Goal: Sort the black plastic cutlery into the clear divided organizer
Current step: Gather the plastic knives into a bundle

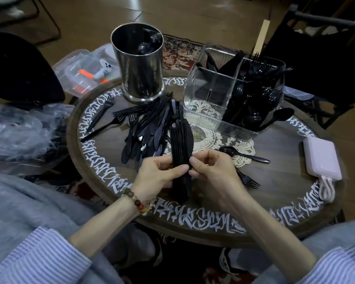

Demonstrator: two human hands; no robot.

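One head-worn wide-angle view looks forward and steeply down from close above the round surface (275, 193), which fills the frame's middle; forearms enter from the lower corners, floor shows along the top edge

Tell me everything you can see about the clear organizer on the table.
The clear divided organizer is a squarish box of see-through, ribbed-looking plastic, standing upright at the far right of the round table, partly on a lace doily. Inner walls split it into compartments. The right ones hold black spoons and forks; a back one holds more black cutlery, while the near left one looks empty. Neither hand touches it.
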